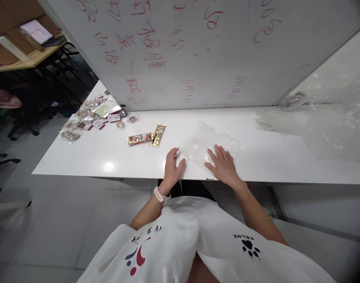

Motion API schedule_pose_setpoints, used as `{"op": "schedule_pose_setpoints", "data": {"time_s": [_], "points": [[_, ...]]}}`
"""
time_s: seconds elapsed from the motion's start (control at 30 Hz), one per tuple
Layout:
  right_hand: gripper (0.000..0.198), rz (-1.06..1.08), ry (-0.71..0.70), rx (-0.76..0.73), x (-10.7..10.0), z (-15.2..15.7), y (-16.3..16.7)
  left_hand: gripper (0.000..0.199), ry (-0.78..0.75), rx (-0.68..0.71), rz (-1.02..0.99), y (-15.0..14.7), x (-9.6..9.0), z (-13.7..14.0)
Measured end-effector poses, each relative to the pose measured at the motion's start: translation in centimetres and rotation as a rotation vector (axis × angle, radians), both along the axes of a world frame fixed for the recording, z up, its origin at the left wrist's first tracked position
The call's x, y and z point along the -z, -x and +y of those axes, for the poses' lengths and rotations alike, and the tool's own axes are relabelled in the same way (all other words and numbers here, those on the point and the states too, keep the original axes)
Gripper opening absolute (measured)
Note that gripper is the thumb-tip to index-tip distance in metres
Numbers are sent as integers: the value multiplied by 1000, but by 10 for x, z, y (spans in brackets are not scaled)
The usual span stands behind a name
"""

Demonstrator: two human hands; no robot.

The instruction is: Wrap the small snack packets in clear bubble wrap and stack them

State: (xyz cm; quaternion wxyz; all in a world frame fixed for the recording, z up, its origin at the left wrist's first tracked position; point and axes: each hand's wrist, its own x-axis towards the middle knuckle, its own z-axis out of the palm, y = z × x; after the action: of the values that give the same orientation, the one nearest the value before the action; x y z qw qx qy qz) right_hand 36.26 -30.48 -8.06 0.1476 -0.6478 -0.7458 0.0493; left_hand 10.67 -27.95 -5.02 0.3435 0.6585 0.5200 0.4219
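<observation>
A clear plastic bag [200, 141] lies crinkled and flat on the white table in front of me. My right hand [222, 165] rests palm down on its right part, fingers spread. Beside the bag's left edge stands my left hand [172, 167], thumb apart from the fingers and nothing held between them; its fingertips are at or close to the plastic. To the left of the bag are a gold and red snack packet [140, 138] and a slim gold sachet [158, 135], their ends touching.
A heap of small packaged items [91, 114] covers the table's left end. Large clear plastic sheeting [330, 129] spreads over the right side. A whiteboard [180, 51] with red writing stands along the back. The table's front edge runs just before my body.
</observation>
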Motion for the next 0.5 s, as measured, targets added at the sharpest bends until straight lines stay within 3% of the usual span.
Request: {"op": "schedule_pose_setpoints", "data": {"time_s": [0.1, 0.13, 0.27, 0.33, 0.4, 0.5], "points": [[66, 49, 20, -89, -8, 22, 17, 56, 69, -89, 2, 9, -4, 8], [68, 77, -9, -25, -10, 28, 18, 60, 82, -121, 23, 11, -4, 12], [82, 244, -111, 479, -12, 41, 6, 64, 112, -138, 181, 12, -6, 31], [81, 340, -73, 545, -8, 44, -4, 58, 102, -123, 295, 5, -7, 38], [76, 489, -63, 529, -5, 46, -13, 51, 8, -119, 369, -5, -11, 42], [75, 859, -145, 511, -9, 50, -23, 42, -312, -79, 316, -20, -27, 43]]}}
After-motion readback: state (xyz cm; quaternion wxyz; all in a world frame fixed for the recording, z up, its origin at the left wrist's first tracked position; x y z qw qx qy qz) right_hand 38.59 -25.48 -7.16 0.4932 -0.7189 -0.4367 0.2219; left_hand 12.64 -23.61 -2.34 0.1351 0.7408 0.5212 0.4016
